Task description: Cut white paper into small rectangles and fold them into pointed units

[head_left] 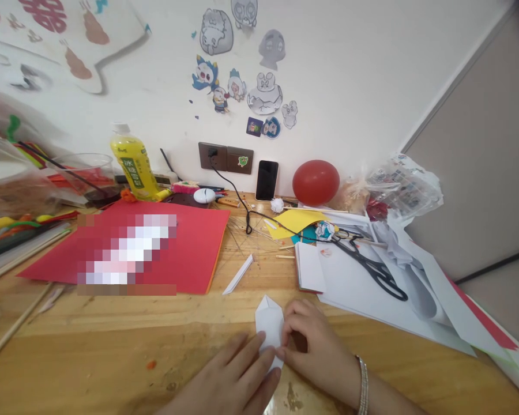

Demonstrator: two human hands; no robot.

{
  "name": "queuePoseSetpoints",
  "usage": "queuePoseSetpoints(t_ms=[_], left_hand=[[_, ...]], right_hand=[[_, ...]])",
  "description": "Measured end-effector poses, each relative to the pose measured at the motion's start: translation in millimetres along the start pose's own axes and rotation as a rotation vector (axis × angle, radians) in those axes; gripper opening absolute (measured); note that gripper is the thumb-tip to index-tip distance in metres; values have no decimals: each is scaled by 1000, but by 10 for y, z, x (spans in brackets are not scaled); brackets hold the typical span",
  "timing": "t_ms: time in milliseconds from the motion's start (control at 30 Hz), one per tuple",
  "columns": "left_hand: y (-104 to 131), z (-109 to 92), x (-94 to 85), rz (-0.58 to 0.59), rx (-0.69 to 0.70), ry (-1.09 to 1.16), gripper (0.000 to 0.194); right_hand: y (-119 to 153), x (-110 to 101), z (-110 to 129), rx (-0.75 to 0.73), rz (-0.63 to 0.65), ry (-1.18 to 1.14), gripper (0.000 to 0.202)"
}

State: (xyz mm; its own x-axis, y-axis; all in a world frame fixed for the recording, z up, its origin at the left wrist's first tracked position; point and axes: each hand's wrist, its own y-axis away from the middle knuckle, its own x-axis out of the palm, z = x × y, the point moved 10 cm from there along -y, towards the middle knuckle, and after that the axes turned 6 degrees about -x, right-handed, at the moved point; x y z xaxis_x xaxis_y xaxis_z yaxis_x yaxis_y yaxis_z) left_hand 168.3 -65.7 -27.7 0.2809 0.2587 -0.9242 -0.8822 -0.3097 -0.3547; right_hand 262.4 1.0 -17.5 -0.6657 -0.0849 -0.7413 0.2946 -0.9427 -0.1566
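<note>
1. The wooden worktop (112,357) is stretching across the whole lower view, running back to a white wall with cartoon stickers (263,95) on it.
2. A red sheet of card (194,248) is lying flat at the left middle of the worktop, with part of its surface blurred out.
3. A pile of white paper (354,288) is sitting at the right, with black scissors (372,265) lying on top of it.
4. A red balloon (315,181) is resting against the wall, near a black phone (267,180) that is leaning upright just to its left.
5. A yellow drink bottle (134,164) is standing tilted near the wall at the left.
6. The left hand (229,380) is lying low on the worktop with its fingers stretched out and held together, the fingertips pressing on the lower edge of a small folded piece of white paper (269,323).
7. The right hand (315,346), wearing a silver bracelet (363,383), is curling its fingers in and pinching the right edge of the same paper.
8. The folded paper is lying on the worktop near the front edge, between the two hands, its pointed end facing away from the person.
9. A narrow white paper strip (239,274) is lying loose just behind it, beside the red card.
</note>
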Motion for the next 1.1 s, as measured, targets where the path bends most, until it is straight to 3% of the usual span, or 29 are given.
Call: queuePoseSetpoints(t_ms=[167, 333, 500, 600, 700, 800, 900, 967, 1100], left_hand=[[-82, -13, -132, 10, 21, -43, 33], [-63, 9, -124, -86, -6, -17, 29], [-69, -8, -124, -77, 21, -46, 29], [-75, 2, -70, -2, 13, -50, 29], [-23, -16, -25, -48, 25, -28, 31], [39, -24, 114, -24, 40, -18, 39], [52, -12, 147, -40, 37, -25, 40], [32, 20, 73, -102, 7, -52, 33], [-29, 107, -143, -196, -78, -127, 24]], right_hand=[[-2, -33, -85, 16, -4, 49, 26], [-19, -136, -194, 37, -57, 145, 23], [3, -125, -176, 63, -4, 134, 43], [0, -118, -184, 55, 3, 139, 34], [-4, -147, -227, 35, -32, 124, 23], [2, -245, -151, -73, -113, 66, 9], [9, -214, 88, -280, -42, 123, 28], [26, -183, 234, -395, -4, 218, 29], [86, -224, 449, -563, -95, 364, 24]])
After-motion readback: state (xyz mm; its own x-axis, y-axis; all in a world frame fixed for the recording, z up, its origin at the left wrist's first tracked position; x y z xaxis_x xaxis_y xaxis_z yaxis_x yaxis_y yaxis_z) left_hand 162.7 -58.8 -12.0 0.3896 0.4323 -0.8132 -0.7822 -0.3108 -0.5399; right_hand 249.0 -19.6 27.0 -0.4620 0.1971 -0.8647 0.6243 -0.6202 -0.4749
